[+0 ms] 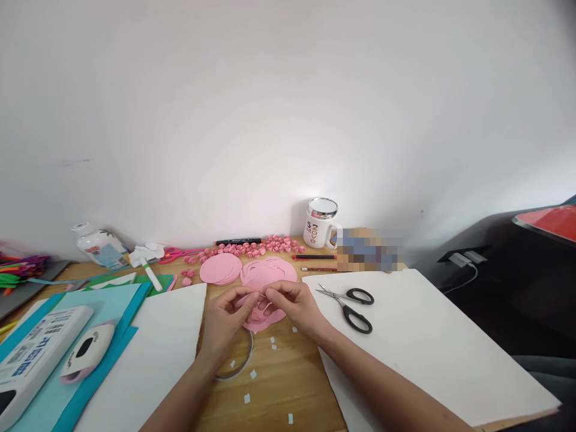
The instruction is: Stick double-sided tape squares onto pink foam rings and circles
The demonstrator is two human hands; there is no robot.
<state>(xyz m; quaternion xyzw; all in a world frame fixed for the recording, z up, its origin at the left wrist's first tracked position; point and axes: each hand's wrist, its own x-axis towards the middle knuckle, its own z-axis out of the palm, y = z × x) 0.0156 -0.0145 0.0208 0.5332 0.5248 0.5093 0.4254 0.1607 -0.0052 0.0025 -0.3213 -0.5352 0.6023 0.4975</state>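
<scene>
My left hand [233, 312] and my right hand [292, 305] meet over the middle of the table, thumbs and fingertips pinched close together. Whatever lies between the fingertips is too small to make out. Cut pink paper pieces [272, 271] with curved outlines lie directly under and behind the hands. Just left of them is a stack of pink paper circles [220, 268]. Many little rolled pink paper buds [279, 242] line the back of the table. Beside my right forearm, black-handled scissors [355, 309] rest with blades slightly apart.
White boards [427, 336] cover the right side and part of the left. A white mug [320, 227] stands by the wall. A roll of tape [245, 363] and small white squares [246, 398] lie near me. Leftward are a white bottle [101, 245] and teal paper [112, 306].
</scene>
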